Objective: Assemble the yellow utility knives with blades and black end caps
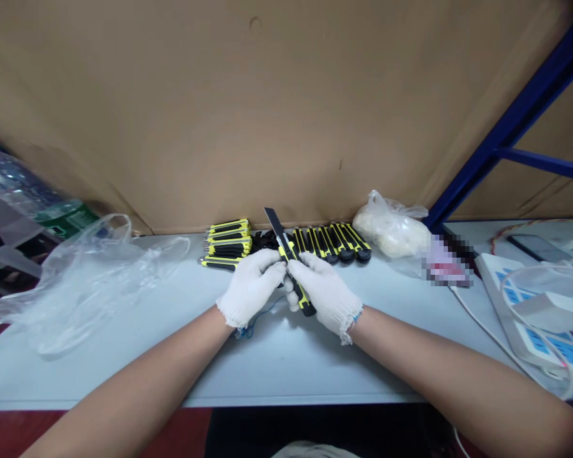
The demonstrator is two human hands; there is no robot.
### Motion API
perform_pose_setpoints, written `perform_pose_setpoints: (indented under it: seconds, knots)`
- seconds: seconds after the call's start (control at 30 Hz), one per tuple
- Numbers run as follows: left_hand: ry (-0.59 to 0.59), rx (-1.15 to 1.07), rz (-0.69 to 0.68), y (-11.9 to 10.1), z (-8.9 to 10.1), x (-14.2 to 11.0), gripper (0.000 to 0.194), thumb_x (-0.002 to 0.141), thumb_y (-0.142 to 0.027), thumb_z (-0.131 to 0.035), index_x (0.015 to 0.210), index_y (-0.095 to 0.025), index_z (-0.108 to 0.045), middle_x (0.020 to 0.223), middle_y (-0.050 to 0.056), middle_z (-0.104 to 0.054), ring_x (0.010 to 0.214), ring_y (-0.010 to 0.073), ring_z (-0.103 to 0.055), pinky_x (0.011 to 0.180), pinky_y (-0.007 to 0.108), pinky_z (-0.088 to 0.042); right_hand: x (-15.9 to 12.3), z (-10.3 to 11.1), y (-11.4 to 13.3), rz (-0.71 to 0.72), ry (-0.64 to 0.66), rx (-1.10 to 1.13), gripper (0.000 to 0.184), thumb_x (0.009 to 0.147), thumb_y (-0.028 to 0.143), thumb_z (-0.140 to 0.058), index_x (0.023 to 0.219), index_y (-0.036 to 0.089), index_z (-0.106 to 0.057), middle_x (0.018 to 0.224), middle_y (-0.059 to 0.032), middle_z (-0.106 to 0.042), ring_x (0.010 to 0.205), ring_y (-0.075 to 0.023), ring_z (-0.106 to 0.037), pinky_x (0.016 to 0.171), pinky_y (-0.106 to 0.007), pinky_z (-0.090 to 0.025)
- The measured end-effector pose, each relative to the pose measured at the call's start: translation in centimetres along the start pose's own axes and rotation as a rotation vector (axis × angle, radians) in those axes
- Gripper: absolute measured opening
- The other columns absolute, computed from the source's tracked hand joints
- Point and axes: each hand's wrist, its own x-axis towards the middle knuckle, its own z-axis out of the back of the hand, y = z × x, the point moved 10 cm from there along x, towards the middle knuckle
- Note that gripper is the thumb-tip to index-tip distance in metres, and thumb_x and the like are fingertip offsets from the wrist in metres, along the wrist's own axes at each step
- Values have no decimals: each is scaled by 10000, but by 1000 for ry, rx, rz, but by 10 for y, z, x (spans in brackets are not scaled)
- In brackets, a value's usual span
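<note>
Two white-knit-gloved hands, the left hand [251, 286] and right hand [325, 296], close around a yellow-and-black utility knife [289, 251], blade out, above a pale table [124, 375]; just beyond lie matching knives [332, 245]; farther right, a clear plastic bag [389, 226] holds something pale and lumpy.

Both hands in white knit work gloves, left glove [251, 286] and right glove [325, 296]. Frayed cuffs [346, 334] with loose threads, blue stitch [356, 316] at right cuff; bare forearms [439, 375].

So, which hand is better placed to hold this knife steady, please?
Probably the right hand: its white knit glove wraps the yellow-and-black utility knife's lower handle, while the left hand only meets it higher, nearer the dark extended blade.
</note>
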Motion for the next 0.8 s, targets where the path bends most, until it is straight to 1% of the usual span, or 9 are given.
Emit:
perform_pose_setpoints:
  seconds: [0.1, 0.17, 0.27, 0.43, 0.5, 0.57, 0.63, 0.73, 0.8]
  knots:
    - [-19, -22, 37, 6, 3, 2, 218, 1000, -335, -581, 860, -212, -696, 750, 17, -722, 702, 194, -681, 701, 307, -527, 0, -1, 0, 8, 14, -16, 200, 975, 390, -680, 959, 213, -589, 723, 12, -672, 474, -109, -605, 410, -204, -447]
    - [-35, -56, 65, 11, 5, 3, 232, 994, -337, -588, 826, -204, -680, 719, 13, -695, 673, 182, -662, 676, 298, -519, 0, -3, 2, 33, 14, -15, 179, 954, 364, -688, 985, 207, -607, 781, 4, -686, 503, -108, -621, 439, -209, -459]
    - [-45, -108, 85, 15, 6, 5, 213, 978, -324, -602, 833, -194, -687, 703, 9, -665, 641, 167, -634, 644, 288, -511, -3, -6, 4, 43, 23, 3, 142, 925, 301, -670, 1011, 200, -621, 814, 5, -675, 549, -112, -638, 509, -228, -499]
    - [-46, -202, 109, 18, 2, 4, 155, 958, -292, -603, 894, -185, -694, 694, -1, -639, 625, 164, -629, 615, 285, -525, -6, -6, 8, 59, 2, -10, 105, 908, 255, -650, 994, 202, -626, 810, 1, -669, 592, -123, -624, 558, -254, -496]
    - [-66, -238, 116, 20, 1, 3, 133, 947, -281, -607, 971, -187, -698, 711, -7, -636, 637, 167, -628, 619, 289, -536, -6, -5, 10, 78, -10, -35, 81, 904, 247, -650, 966, 204, -624, 806, -1, -667, 612, -127, -616, 560, -257, -479]
    - [-87, -274, 116, 20, 1, 2, 157, 939, -270, -606, 1042, -193, -696, 732, -14, -627, 656, 167, -621, 628, 292, -541, -6, -4, 12, 89, -12, -62, 67, 897, 234, -653, 949, 203, -625, 811, -3, -672, 635, -132, -616, 573, -263, -475]
    - [-109, -253, 99, 18, 2, 1, 162, 932, -258, -604, 1040, -193, -706, 763, -9, -639, 698, 166, -622, 662, 290, -537, -6, -4, 15, 101, -11, -90, 59, 895, 218, -654, 946, 204, -627, 809, -3, -676, 646, -134, -614, 582, -269, -476]
    - [-165, -143, 66, 12, 9, -2, 140, 925, -245, -602, 965, -188, -724, 818, 10, -683, 772, 170, -637, 735, 294, -525, -8, -4, 18, 119, -23, -135, 36, 917, 216, -642, 922, 213, -607, 759, 11, -657, 610, -129, -585, 556, -270, -452]
    - [-191, -134, 62, 10, 9, -4, 130, 920, -250, -607, 954, -191, -717, 851, 22, -696, 798, 181, -645, 754, 306, -533, -9, -4, 18, 111, -45, -160, 73, 943, 238, -627, 890, 219, -580, 705, 26, -622, 575, -123, -556, 533, -266, -428]
